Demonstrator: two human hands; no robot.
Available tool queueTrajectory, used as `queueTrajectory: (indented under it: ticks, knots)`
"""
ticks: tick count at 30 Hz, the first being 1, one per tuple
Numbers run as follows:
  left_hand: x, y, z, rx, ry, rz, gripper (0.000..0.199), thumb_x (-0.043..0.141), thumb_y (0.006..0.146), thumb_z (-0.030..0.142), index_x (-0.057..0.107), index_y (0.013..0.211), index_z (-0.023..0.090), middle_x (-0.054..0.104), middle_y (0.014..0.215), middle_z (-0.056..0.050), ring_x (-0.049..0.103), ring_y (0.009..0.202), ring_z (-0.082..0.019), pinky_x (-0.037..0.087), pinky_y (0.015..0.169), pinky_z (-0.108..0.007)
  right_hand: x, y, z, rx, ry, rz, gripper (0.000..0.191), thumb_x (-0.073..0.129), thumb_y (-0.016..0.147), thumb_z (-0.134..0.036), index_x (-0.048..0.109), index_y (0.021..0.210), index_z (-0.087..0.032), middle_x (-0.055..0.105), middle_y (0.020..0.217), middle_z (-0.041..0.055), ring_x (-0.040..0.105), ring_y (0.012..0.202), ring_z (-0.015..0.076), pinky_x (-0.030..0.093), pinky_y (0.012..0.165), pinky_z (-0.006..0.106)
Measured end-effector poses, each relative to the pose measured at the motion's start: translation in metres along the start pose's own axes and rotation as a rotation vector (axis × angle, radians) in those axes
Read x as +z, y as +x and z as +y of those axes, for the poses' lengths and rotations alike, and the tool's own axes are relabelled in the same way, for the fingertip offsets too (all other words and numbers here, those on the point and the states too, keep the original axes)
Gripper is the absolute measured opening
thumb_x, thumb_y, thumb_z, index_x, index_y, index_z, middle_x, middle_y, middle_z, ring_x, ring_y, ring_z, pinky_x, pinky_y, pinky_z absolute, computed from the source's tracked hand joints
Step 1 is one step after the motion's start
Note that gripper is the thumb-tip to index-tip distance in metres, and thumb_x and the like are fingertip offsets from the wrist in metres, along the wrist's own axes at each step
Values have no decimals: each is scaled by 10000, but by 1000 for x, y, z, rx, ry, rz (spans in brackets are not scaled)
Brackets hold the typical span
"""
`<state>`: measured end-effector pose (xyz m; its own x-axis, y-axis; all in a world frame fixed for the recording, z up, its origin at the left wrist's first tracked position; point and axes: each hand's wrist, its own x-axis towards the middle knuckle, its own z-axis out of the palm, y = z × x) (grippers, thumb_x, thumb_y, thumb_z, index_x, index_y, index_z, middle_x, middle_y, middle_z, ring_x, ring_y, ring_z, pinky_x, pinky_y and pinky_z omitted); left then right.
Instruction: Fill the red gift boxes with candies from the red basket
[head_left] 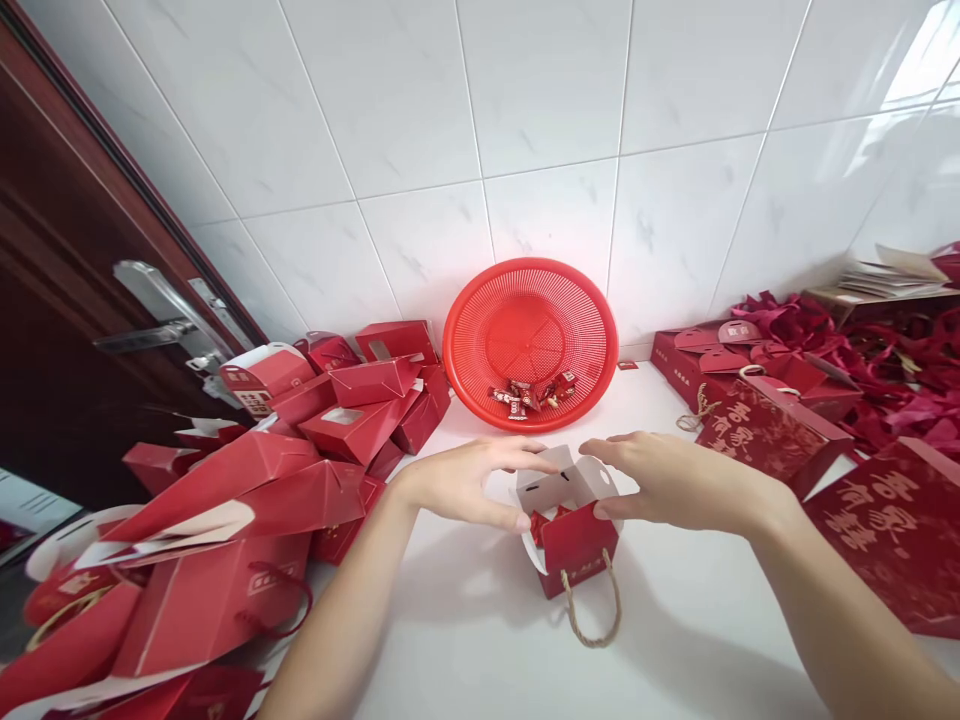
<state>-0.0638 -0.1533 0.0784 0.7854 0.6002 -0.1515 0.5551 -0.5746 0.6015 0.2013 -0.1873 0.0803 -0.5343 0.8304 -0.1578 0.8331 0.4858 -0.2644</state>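
Observation:
A small red paper gift box point(581, 540) stands upright on the white table with its top flaps raised, white inside. Red-wrapped pieces point(553, 518) show in its opening. A twisted rope handle point(596, 640) hangs from its front onto the tabletop. My left hand point(480, 485) is at the box's left side, thumb near the front and fingers over the back flap. My right hand point(667, 480) holds the right side, its thumb on the front flap's corner and its fingers behind. Flaps partly hide the contents.
Behind the box, a red plastic strainer basket point(529, 275) leans on the tiled wall with several wrapped candies point(525, 398) inside. Red boxes point(217, 590) are heaped at left beside a dark door point(60, 250). More boxes point(772, 430) and magenta ribbon point(795, 320) lie at right.

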Motion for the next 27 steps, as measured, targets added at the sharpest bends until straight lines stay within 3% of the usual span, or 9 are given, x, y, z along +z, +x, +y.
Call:
queueTrajectory:
  ticks: [3, 6, 11, 14, 18, 22, 27]
  knots:
    - [1, -1, 3, 50, -15, 35, 687, 782, 789, 467, 569, 1422, 307, 425, 1588, -76, 391, 1467, -310, 341, 1185, -458, 3, 5, -4, 53, -68, 11, 438, 600, 904, -354, 563, 1310, -193, 697, 1174, 138, 662, 1084, 340, 473, 760, 365]
    - [2, -1, 6, 105, -51, 22, 645, 768, 813, 437, 581, 1414, 296, 532, 1510, -70, 482, 1407, -287, 384, 1159, -408, 3, 10, -10, 112, -130, -25, 439, 621, 894, -330, 566, 1295, -159, 706, 1124, 147, 678, 1040, 342, 454, 740, 361]
    - [8, 2, 9, 107, -71, -57, 697, 792, 786, 438, 568, 1429, 288, 600, 1446, -56, 572, 1316, -277, 414, 1118, -356, 0, 13, -16, 169, -184, -88, 297, 670, 865, -358, 640, 1076, -152, 715, 968, 116, 698, 896, 297, 389, 636, 308]
    - [11, 6, 9, 130, -90, -78, 599, 770, 808, 394, 621, 1376, 276, 686, 1330, -55, 645, 1191, -272, 466, 1022, -330, 1, 13, -16, 146, -205, -63, 191, 654, 862, -336, 645, 957, -170, 706, 863, 93, 691, 848, 284, 353, 611, 296]
    - [15, 13, 12, 62, -85, -50, 437, 710, 840, 295, 676, 1273, 246, 724, 1221, -56, 673, 1046, -238, 491, 880, -300, 2, 11, -16, 21, -147, -11, 69, 608, 855, -255, 637, 881, -197, 695, 791, 64, 676, 778, 259, 316, 592, 295]
    - [19, 18, 15, -35, -37, -5, 315, 727, 803, 289, 678, 1101, 201, 701, 1114, -56, 651, 964, -223, 495, 814, -303, 4, 10, -18, -52, -118, 26, 92, 603, 841, -212, 631, 927, -193, 693, 808, 63, 657, 754, 245, 281, 568, 288]
    - [27, 19, 16, -176, 15, 88, 390, 779, 731, 399, 586, 1016, 216, 579, 1129, -59, 604, 1010, -253, 516, 806, -349, 5, 11, -19, -88, -44, -60, 60, 612, 819, -237, 615, 870, -206, 661, 755, 28, 612, 685, 207, 277, 547, 271]
